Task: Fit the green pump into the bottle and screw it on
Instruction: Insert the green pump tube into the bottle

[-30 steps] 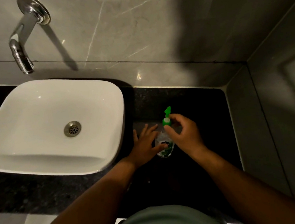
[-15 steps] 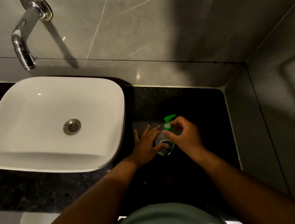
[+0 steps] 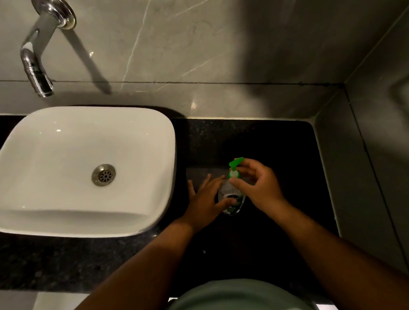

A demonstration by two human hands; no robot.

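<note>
A small clear bottle [image 3: 228, 198] with a dark and green label stands upright on the black counter [image 3: 260, 138], right of the sink. The green pump [image 3: 234, 168] sits on its neck, nozzle pointing right. My left hand [image 3: 206, 195] holds the bottle's body from the left, thumb across the label and fingers spread. My right hand [image 3: 257, 184] pinches the pump's collar between thumb and fingers from the right. The bottle's right side is hidden behind my right hand.
A white square basin [image 3: 20, 155] with a metal drain [image 3: 103, 174] fills the counter's left. A chrome wall tap [image 3: 34, 59] hangs above it. Grey tiled walls close the back and the right, near the bottle.
The pump's nozzle has turned from pointing away toward the wall to pointing right, as my right-hand fingers rotated on the collar. My left hand has stayed on the bottle.
</note>
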